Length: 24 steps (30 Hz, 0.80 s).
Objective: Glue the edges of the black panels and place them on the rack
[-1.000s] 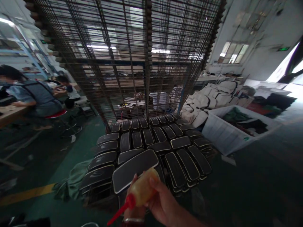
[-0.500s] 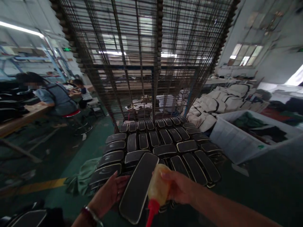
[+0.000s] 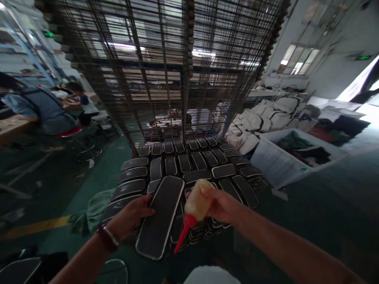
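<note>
My left hand [image 3: 137, 213] grips the left edge of a long dark panel [image 3: 162, 219] with rounded corners and a pale rim. The panel is tilted above the stacks, its near end toward me. In my right hand [image 3: 220, 205] is a yellowish squeeze bottle [image 3: 200, 199], fingers wrapped round it. Its red nozzle [image 3: 185, 232] points down and to the left, just right of the panel's lower part. Many similar dark panels [image 3: 197, 175] lie in rows on stacks beyond both hands.
A tall wire rack [image 3: 183, 79] rises behind the stacks. To the right stand a white bin [image 3: 278, 169] with dark cloth and a heap of pale pieces [image 3: 263, 118]. Green cloth [image 3: 91, 211] lies on the floor at left. Two people [image 3: 53, 106] sit near a table.
My left hand has gone from open fingers beside the panel to gripping its edge. The panel and bottle appear higher and further left; the whole view has also shifted.
</note>
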### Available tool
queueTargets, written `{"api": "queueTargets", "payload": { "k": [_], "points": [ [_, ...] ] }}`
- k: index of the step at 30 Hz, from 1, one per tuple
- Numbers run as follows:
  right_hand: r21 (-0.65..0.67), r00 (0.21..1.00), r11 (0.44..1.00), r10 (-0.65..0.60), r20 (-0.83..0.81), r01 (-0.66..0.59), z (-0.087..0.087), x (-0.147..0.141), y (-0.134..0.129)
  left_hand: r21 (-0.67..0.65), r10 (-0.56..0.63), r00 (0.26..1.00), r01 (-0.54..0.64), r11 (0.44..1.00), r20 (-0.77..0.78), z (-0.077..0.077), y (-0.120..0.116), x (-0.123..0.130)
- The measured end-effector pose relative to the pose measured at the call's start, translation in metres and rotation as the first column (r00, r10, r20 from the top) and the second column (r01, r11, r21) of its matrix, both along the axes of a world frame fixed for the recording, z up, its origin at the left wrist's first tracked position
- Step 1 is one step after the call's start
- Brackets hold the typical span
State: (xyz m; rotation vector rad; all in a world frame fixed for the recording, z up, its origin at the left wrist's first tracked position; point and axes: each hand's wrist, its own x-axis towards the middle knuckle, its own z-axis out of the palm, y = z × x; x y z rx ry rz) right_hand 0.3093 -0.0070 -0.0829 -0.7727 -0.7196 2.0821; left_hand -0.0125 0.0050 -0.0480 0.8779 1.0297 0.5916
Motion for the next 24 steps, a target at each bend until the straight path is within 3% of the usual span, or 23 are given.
{"api": "queueTargets", "payload": {
  "k": [3,6,8,11,17,24],
  "points": [
    [0.118,0.973,0.970,-0.220,0.075,0.210,0.024,0.027,0.011,0.019,-0.035,0.999,0.035,0.999,-0.014,-0.002,-0.005,-0.015],
    [0.297,0.906,0.881,-0.411,0.098,0.367,0.048,0.043,0.024,0.031,-0.119,0.993,0.119,0.992,-0.023,-0.007,-0.009,-0.028],
    [0.397,0.871,0.825,-0.479,0.112,0.403,0.061,0.047,0.029,0.035,-0.179,0.983,0.180,0.983,-0.041,-0.008,-0.011,-0.033],
    [0.471,0.855,0.797,-0.495,0.154,0.377,0.072,0.043,0.030,0.036,-0.225,0.973,0.227,0.973,-0.058,-0.006,-0.012,-0.033],
    [0.497,0.834,0.787,-0.514,0.201,0.365,0.076,0.032,0.025,0.051,-0.199,0.978,0.202,0.978,-0.063,-0.006,-0.015,-0.032],
    [0.443,0.826,0.799,-0.529,0.195,0.407,0.061,0.030,0.019,0.043,-0.142,0.988,0.144,0.989,-0.062,-0.005,-0.019,-0.033]
  ]
}}
